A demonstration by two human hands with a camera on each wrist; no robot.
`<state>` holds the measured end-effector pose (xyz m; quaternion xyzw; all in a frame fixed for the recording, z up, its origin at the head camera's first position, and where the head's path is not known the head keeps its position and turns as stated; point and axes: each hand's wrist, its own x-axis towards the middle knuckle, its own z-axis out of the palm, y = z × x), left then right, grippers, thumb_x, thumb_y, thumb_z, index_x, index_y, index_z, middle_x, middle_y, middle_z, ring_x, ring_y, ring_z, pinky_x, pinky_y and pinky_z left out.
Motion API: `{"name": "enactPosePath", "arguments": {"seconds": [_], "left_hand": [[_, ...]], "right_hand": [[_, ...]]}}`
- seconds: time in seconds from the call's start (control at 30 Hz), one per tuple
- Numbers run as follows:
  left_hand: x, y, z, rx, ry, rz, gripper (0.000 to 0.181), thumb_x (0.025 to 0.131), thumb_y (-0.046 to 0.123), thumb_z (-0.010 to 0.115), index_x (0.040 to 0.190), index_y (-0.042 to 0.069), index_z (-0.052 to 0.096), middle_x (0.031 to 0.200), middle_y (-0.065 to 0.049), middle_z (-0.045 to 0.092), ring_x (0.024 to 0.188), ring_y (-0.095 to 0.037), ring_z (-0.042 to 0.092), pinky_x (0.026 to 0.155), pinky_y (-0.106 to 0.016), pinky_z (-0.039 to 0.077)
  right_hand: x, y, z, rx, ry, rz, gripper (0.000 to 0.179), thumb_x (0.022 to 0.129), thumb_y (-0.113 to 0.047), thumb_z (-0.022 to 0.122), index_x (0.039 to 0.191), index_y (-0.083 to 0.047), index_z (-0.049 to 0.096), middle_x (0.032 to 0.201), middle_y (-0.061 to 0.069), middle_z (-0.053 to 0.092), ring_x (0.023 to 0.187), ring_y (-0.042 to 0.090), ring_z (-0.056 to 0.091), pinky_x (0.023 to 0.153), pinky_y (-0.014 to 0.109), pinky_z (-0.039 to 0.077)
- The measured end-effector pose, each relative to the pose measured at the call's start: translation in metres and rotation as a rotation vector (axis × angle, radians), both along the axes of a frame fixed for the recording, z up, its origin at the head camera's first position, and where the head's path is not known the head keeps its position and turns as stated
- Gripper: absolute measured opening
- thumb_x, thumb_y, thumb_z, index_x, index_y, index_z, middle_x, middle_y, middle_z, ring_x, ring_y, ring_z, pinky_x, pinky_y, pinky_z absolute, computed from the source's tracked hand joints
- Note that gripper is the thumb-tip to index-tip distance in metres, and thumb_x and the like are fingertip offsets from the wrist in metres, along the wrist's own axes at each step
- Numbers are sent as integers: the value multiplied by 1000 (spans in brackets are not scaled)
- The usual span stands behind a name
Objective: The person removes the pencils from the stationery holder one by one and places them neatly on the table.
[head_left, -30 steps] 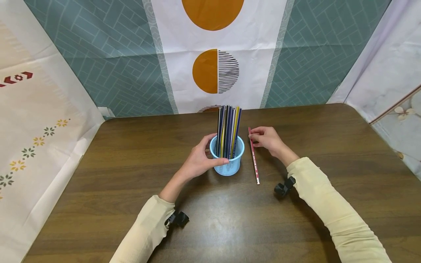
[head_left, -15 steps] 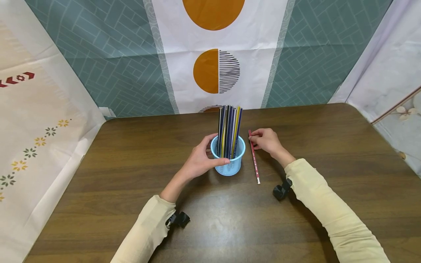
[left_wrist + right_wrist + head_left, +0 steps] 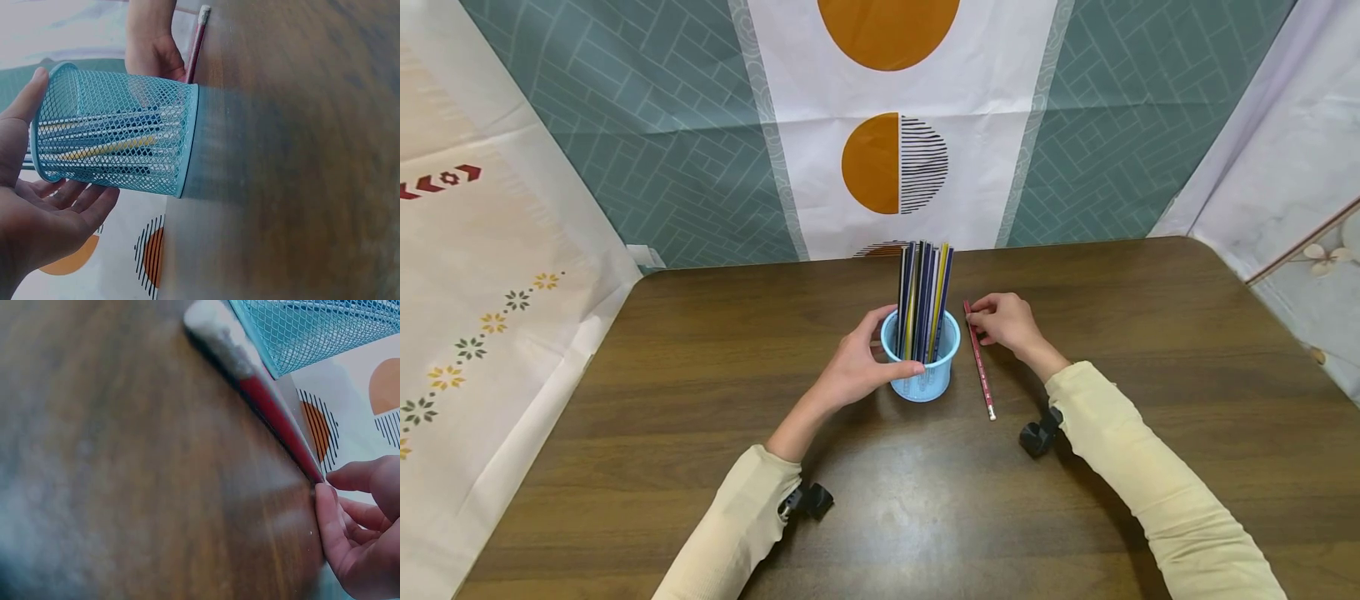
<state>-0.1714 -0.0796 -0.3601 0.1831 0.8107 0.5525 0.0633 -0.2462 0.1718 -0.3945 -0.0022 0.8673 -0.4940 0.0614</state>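
Observation:
A light blue mesh pencil cup (image 3: 922, 387) stands upright on the table, full of several dark, blue and yellow pencils (image 3: 923, 283). My left hand (image 3: 855, 365) grips it from the left, thumb at the near side of the rim and fingers behind it. In the left wrist view, the pencils (image 3: 112, 147) show through the mesh. Right of the cup lies a red pencil (image 3: 982, 374) with a whitish eraser end toward me. Its far end is pinched between thumb and fingers of my right hand (image 3: 1009, 323). In the right wrist view, the eraser end (image 3: 222, 331) looms close.
The brown wooden table (image 3: 662, 400) reaches back to a teal and white patterned cloth (image 3: 700, 167). Pale cloths hang at the left and right sides. Black wrist cameras sit on both sleeves, the right one (image 3: 1040, 433) near the tabletop.
My right hand has shifted slightly toward me, and the red pencil's far end with it, moving slightly left. The pencil's eraser end has barely moved. My left hand stays on the cup.

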Motion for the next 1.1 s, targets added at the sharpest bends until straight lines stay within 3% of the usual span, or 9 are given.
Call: {"name": "enactPosePath", "arguments": {"seconds": [0.67,1.1], "left_hand": [[0,0,-1,-6,4,-2,86,75,19,84,145,7,36,133,-13,51,112,-27,55,96,-43,45],[0,-1,-2,-2,-3,-3,86,76,18,83,146,8,35,135,-14,50,113,-28,54,97,-46,45]], "right_hand": [[3,5,6,-48,-31,16,26,96,-7,58,116,10,60,103,23,63,78,20,63,63,29,57],[5,14,19,-79,13,36,29,96,-6,56,119,11,57,112,25,61,92,32,65,72,32,57]]}}
